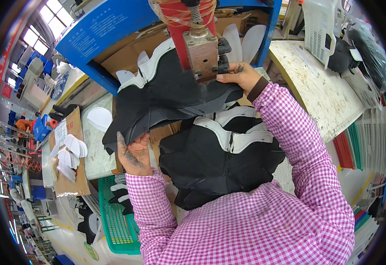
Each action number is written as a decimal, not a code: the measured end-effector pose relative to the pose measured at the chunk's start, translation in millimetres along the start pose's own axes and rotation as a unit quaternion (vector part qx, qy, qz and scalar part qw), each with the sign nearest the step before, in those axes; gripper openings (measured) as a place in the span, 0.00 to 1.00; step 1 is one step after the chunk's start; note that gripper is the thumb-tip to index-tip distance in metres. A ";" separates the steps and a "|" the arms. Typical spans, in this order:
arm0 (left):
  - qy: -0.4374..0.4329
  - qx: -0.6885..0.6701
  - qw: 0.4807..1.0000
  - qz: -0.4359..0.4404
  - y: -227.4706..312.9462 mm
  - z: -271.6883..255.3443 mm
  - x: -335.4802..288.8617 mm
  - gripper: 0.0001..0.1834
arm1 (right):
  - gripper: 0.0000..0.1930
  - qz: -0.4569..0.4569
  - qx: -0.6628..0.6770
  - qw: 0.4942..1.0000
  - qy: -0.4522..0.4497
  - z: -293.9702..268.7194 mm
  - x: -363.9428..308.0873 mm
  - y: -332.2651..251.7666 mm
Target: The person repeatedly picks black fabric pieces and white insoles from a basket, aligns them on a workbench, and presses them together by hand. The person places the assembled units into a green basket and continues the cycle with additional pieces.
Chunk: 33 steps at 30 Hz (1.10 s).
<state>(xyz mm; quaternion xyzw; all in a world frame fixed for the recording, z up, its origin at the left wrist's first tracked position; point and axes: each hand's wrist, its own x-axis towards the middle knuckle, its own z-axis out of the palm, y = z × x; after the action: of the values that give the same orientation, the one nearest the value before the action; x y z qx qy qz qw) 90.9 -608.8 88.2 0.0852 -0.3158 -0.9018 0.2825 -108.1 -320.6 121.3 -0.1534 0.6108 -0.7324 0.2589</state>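
Observation:
A black fabric shoe-upper piece (175, 88) with a white shaped band along its far edge lies under the metal head (203, 53) of a press machine. My left hand (134, 154) grips its near left edge, thumb up and fingers curled. Beside the metal head, my right hand (242, 78) has thumb and forefinger brought together; their tips are partly hidden by the machine. Nearer my body, more black upper pieces (210, 172) with white bands lie in a stack.
A blue machine frame (96, 39) surrounds the work spot, with white rounded inserts (252, 43) inside. Similar inserts (69, 154) lie on cardboard at left. Below stands a green basket (113, 221). A worn table (318, 88) is at right, with crates beyond.

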 end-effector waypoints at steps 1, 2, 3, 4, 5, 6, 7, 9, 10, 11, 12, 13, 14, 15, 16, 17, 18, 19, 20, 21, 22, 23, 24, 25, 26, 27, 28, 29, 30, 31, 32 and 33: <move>-0.007 0.000 1.000 -0.005 3.4 -1.4 -2.8 0.21 | 0.12 0.004 0.017 1.000 -0.020 -0.1 0.1 2.8; -0.013 0.000 1.000 -0.011 6.7 -2.3 -6.8 0.21 | 0.12 0.008 0.013 1.000 0.011 -2.1 -3.4 6.6; -0.002 0.007 1.000 -0.020 8.8 -2.6 -11.9 0.22 | 0.12 0.002 0.016 1.000 0.026 -5.6 -8.3 10.2; 0.000 0.016 0.999 -0.031 11.3 -2.6 -17.4 0.23 | 0.12 0.019 0.010 0.999 0.033 -12.0 -13.6 12.7; -0.038 0.021 0.998 -0.048 11.1 -1.8 -22.8 0.23 | 0.12 0.013 0.015 1.000 0.018 -22.7 -27.1 14.3; -0.046 0.039 0.996 -0.063 9.5 -0.6 -28.2 0.23 | 0.11 0.022 -0.006 0.999 0.034 -31.2 -37.3 17.4; -0.046 0.059 0.994 -0.078 6.2 1.1 -32.7 0.24 | 0.11 0.025 -0.022 0.999 0.041 -41.5 -48.4 19.4; 0.011 0.049 0.987 -0.155 -3.9 6.6 -36.1 0.23 | 0.11 0.011 -0.061 0.996 0.071 -62.0 -75.0 22.8; 0.004 0.065 0.981 -0.184 -12.4 11.2 -33.9 0.22 | 0.10 0.013 -0.055 0.995 0.086 -72.7 -89.3 22.5; 0.028 0.095 0.971 -0.219 -19.4 15.9 -31.8 0.21 | 0.10 0.040 -0.057 0.991 0.116 -82.0 -103.0 22.1; -0.036 0.071 0.970 -0.228 -31.1 22.0 -28.8 0.21 | 0.10 0.018 -0.044 0.991 0.127 -90.2 -118.0 21.3; -0.073 0.074 0.966 -0.238 -42.8 28.6 -26.0 0.20 | 0.09 0.021 -0.044 0.986 0.162 -98.1 -133.9 18.4; -0.052 0.087 0.960 -0.261 -56.9 36.3 -21.1 0.20 | 0.08 0.004 -0.002 0.987 0.163 -104.6 -147.1 15.9; -0.056 0.085 0.952 -0.289 -69.8 44.0 -15.1 0.20 | 0.09 0.015 0.018 0.978 0.209 -110.7 -158.5 12.3; -0.069 0.073 0.949 -0.297 -81.0 51.0 -8.4 0.20 | 0.10 -0.002 0.033 0.975 0.222 -115.2 -166.8 10.1; -0.083 0.061 0.945 -0.312 -91.3 57.1 -1.3 0.21 | 0.11 0.009 0.031 0.957 0.289 -118.6 -171.8 8.0; -0.097 0.050 0.939 -0.325 -98.4 60.2 4.5 0.21 | 0.11 -0.022 0.042 0.967 0.252 -119.9 -172.5 6.6; -0.092 0.036 0.945 -0.310 -101.2 60.7 9.9 0.19 | 0.11 -0.031 0.043 0.967 0.249 -119.1 -168.5 6.2; -0.086 0.023 0.952 -0.294 -98.9 58.8 16.3 0.18 | 0.12 -0.025 0.036 0.961 0.272 -115.6 -160.2 7.1; -0.097 0.004 0.956 -0.276 -93.5 54.7 22.9 0.16 | 0.11 -0.044 0.052 0.973 0.220 -109.7 -149.3 9.8; -0.094 0.008 0.962 -0.258 -81.3 47.5 28.4 0.15 | 0.12 -0.038 0.032 0.979 0.196 -103.1 -134.1 12.8; -0.106 0.043 0.970 -0.216 -64.7 38.6 31.8 0.16 | 0.12 -0.040 0.016 0.986 0.161 -94.1 -115.9 17.3; -0.068 0.063 0.976 -0.198 -46.7 30.5 36.1 0.16 | 0.13 -0.046 -0.003 0.987 0.151 -83.4 -98.6 23.3; -0.058 0.071 0.979 -0.180 -32.6 24.3 37.5 0.16 | 0.14 -0.071 -0.011 0.990 0.118 -72.3 -81.6 30.7; -0.052 0.092 0.982 -0.154 -22.5 21.0 36.5 0.17 | 0.16 -0.072 0.003 0.993 0.097 -64.6 -66.7 37.0; -0.049 0.113 0.983 -0.136 -13.7 20.8 35.6 0.17 | 0.15 -0.064 0.053 0.993 0.085 -60.7 -55.8 42.0; -0.027 0.141 0.982 -0.124 -10.9 23.2 32.4 0.17 | 0.16 -0.055 0.060 0.987 0.139 -62.3 -52.5 44.0; -0.026 0.175 0.978 -0.112 -16.1 27.9 27.0 0.19 | 0.16 -0.075 0.078 0.984 0.143 -67.3 -52.2 44.3; -0.044 0.172 0.976 -0.124 -25.9 34.5 20.6 0.19 | 0.15 -0.070 0.096 0.974 0.194 -75.8 -56.8 42.8; -0.042 0.173 0.975 -0.132 -40.5 41.1 11.1 0.19 | 0.13 -0.049 0.102 0.964 0.240 -88.7 -67.3 37.6; -0.055 0.146 0.977 -0.147 -56.7 46.4 0.7 0.20 | 0.12 -0.070 0.120 0.963 0.231 -100.9 -83.3 33.1; -0.108 0.100 0.978 -0.148 -68.1 49.6 -7.3 0.21 | 0.11 -0.049 0.129 0.950 0.278 -108.7 -99.2 30.3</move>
<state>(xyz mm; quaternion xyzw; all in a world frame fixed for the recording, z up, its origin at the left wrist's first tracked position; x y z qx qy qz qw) 49.4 -535.2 85.0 0.0605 -0.4171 -0.9013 0.1004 -79.8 -179.3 78.4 0.0618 0.5505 -0.8304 0.0602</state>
